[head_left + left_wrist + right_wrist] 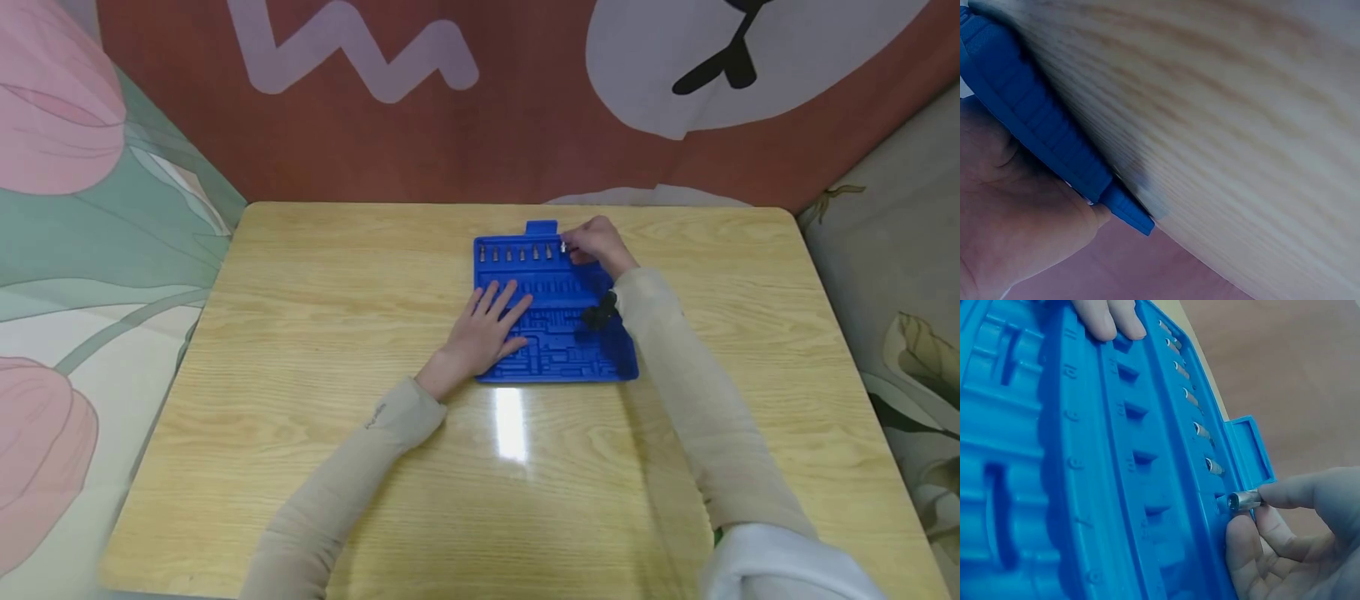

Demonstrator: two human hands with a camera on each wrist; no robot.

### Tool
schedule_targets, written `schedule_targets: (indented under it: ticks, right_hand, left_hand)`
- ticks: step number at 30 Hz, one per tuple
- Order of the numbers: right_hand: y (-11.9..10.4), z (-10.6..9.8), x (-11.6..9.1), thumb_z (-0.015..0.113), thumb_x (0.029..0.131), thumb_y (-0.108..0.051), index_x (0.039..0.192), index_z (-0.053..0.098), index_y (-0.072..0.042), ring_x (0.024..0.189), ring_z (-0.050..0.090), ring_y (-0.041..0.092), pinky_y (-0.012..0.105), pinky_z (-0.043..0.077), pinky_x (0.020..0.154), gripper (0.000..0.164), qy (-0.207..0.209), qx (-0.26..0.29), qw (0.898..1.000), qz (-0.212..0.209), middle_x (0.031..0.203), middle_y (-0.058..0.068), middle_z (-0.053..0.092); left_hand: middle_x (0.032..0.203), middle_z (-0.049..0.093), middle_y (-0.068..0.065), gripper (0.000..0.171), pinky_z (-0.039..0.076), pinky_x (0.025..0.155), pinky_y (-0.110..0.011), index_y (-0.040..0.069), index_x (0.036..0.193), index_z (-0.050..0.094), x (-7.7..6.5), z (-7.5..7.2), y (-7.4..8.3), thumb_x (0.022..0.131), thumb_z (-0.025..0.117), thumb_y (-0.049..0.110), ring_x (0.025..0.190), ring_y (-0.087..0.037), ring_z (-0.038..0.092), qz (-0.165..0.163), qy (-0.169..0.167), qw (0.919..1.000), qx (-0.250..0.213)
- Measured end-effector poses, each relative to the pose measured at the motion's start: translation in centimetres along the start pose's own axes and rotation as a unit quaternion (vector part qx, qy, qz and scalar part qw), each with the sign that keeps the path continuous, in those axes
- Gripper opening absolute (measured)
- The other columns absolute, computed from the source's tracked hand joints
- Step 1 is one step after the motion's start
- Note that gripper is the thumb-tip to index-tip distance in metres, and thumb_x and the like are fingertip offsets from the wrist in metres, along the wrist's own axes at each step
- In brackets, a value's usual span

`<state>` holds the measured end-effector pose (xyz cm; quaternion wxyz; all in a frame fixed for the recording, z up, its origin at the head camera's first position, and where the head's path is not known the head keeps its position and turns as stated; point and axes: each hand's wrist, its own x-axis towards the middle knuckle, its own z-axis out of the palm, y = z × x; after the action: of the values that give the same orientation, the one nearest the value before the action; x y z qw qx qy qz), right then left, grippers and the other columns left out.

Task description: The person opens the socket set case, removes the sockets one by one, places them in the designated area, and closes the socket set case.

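Observation:
A blue plastic tool case lies open on the table, moulded with rows of slots and shaped recesses. Along its far row sit several small metal sockets. At the right end of that row, my right hand pinches another socket between thumb and fingers, close over a slot. My left hand rests with fingers spread on the left part of the case. In the left wrist view, the palm side of the left hand lies against the case's edge.
The wooden table extends around the case on all sides. From the case's far edge sticks out a blue latch tab. A black device hangs below the right wrist, over the case. A patterned cloth hangs behind the table.

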<state>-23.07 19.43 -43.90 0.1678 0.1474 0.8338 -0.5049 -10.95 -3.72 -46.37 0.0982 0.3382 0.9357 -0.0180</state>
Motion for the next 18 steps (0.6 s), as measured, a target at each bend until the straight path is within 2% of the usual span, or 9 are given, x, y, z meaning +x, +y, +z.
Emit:
schedule_targets:
  ticks: [11, 18]
  right_hand:
    - [0.1, -0.8, -0.1, 0.06, 0.097, -0.023, 0.126, 0.058, 0.007, 0.074, 0.064, 0.014, 0.029, 0.056, 0.076, 0.042, -0.042, 0.012, 0.999, 0.026, 0.103, 0.013, 0.061]
    - [0.0, -2.6, -0.8, 0.058, 0.097, -0.014, 0.127, 0.053, 0.012, 0.072, 0.069, 0.014, 0.03, 0.056, 0.078, 0.039, -0.054, 0.092, 0.994, 0.008, 0.089, 0.009, 0.065]
  left_hand:
    - [0.161, 0.002, -0.01, 0.067, 0.002, 0.116, -0.048, 0.023, 0.157, 0.005, 0.0, -0.2, 0.2, 0.102, 0.027, 0.055, 0.146, -0.033, 0.003, -0.001, -0.009, 1.0, 0.003]
    - [0.162, 0.003, -0.009, 0.066, 0.003, 0.117, -0.046, 0.024, 0.157, 0.005, -0.1, -0.4, 0.1, 0.102, 0.026, 0.055, 0.146, -0.032, 0.004, -0.001, -0.011, 0.9999, 0.008]
